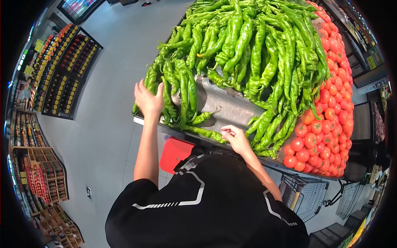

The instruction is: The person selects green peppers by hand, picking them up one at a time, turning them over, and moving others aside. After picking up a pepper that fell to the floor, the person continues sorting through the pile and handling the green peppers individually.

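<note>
My left hand [149, 99] has its fingers and thumb spread. It rests against the long green peppers [188, 91] at the left edge of the display. My right hand [236, 139] is at the front edge with its fingers curled in; whatever they hold, if anything, I cannot make out. Beside its fingertips lies the end of a single green pepper [202, 133] along the edge. Another short pepper [202, 118] lies just behind that one. Between the hands and the large pepper heap [244, 41] shows the bare metal display tray [225, 103], with a dimpled surface.
Red tomatoes [320, 142] are piled along the right side. A red stool or box [175, 155] stands on the floor by the front left corner. Shopping carts [306, 196] are at the right, behind me. Shelves of jars [66, 70] line the left.
</note>
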`<state>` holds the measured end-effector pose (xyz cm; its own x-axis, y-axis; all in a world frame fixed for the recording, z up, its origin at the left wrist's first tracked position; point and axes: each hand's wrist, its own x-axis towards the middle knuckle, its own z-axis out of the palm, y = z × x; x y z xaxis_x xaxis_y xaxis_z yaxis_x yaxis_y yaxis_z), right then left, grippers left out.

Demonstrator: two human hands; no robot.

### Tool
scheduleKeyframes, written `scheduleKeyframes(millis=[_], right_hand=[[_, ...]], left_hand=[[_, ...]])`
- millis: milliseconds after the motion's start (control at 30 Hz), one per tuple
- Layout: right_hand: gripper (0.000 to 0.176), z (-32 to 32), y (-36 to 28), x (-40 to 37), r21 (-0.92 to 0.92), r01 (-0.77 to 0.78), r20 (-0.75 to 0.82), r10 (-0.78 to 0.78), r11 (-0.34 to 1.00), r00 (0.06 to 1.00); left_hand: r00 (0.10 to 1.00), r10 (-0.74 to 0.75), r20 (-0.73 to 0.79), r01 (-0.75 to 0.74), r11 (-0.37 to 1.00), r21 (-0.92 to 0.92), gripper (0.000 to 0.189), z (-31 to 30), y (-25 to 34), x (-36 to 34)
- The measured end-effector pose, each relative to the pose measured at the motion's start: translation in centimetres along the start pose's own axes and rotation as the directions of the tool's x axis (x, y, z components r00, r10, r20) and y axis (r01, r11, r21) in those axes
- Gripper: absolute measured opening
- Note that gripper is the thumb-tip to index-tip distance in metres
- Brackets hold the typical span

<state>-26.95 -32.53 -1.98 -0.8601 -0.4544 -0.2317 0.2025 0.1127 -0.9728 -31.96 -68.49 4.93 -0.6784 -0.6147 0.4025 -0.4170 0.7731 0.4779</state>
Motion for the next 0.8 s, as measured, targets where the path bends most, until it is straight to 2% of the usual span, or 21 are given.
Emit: scheduleKeyframes(millis=[33, 100, 167, 200, 300, 333, 367, 467, 567, 633, 700, 767, 800], right_hand=[[0.022, -0.1, 0.0, 0.1, 0.002, -0.047, -0.011, 0.047, 0.999, 0.999], [0.021, 0.2, -0.2, 1.1, -0.007, -0.096, 0.002, 0.096, 0.995, 0.995], [0.021, 2.0, -0.7, 2.5, -0.094, 0.020, 0.050, -0.015, 0.995, 0.999], [0.022, 2.9, -1.9, 3.0, -0.116, 0.049, 0.106, -0.037, 0.992, 0.994], [0.024, 5.3, -4.1, 3.8, -0.198, 0.083, 0.227, -0.037, 0.977, 0.973], [0.024, 5.9, -4.1, 3.9, -0.204, 0.085, 0.232, -0.037, 0.975, 0.972], [0.026, 6.4, -4.0, 3.7, -0.201, 0.084, 0.265, -0.029, 0.976, 0.964], [0.029, 5.9, -4.0, 2.8, -0.235, 0.076, 0.346, 0.011, 0.969, 0.938], [0.026, 3.9, -2.6, 2.3, -0.207, 0.041, 0.289, 0.021, 0.978, 0.957], [0.024, 2.8, -2.1, 2.1, -0.085, 0.037, 0.179, -0.021, 0.996, 0.984], [0.023, 2.0, -2.6, 1.7, -0.081, 0.027, 0.141, -0.015, 0.996, 0.990], [0.024, 1.6, -2.6, 1.3, -0.005, -0.024, 0.120, 0.025, 1.000, 0.993], [0.024, 1.5, -2.6, 1.3, 0.001, -0.022, 0.106, 0.022, 1.000, 0.994]], left_hand=[[0.997, -0.071, 0.028, 0.068, 0.990, 0.123, 0.096, 0.2, -2.5, -0.6], [0.995, -0.089, 0.051, 0.072, 0.961, 0.265, 0.100, 1.0, -5.9, -1.0], [0.990, -0.027, 0.136, -0.014, 0.956, 0.292, 0.101, 2.4, -7.7, -0.7], [0.997, 0.025, 0.074, -0.048, 0.941, 0.336, 0.098, 3.2, -7.9, -0.5], [0.993, 0.001, 0.116, -0.035, 0.956, 0.290, 0.090, 4.1, -7.0, 1.2], [0.995, 0.059, 0.079, -0.082, 0.939, 0.333, 0.079, 4.5, -6.6, 1.5], [0.995, 0.055, 0.077, -0.078, 0.940, 0.331, 0.079, 4.6, -6.4, 1.8], [0.982, 0.027, 0.189, -0.099, 0.918, 0.384, 0.064, 3.1, -4.4, 2.8], [0.930, -0.075, 0.359, -0.052, 0.941, 0.334, 0.061, 0.4, -2.9, 3.9], [0.883, -0.208, 0.421, 0.108, 0.962, 0.249, 0.057, -3.1, -1.6, 5.2], [0.901, -0.161, 0.402, 0.128, 0.986, 0.109, 0.053, -4.4, -4.7, 6.6], [0.878, -0.163, 0.449, 0.289, 0.930, -0.228, 0.049, -5.6, -8.0, 7.8], [0.858, -0.207, 0.471, 0.401, 0.843, -0.359, 0.047, -6.7, -8.5, 8.2]])
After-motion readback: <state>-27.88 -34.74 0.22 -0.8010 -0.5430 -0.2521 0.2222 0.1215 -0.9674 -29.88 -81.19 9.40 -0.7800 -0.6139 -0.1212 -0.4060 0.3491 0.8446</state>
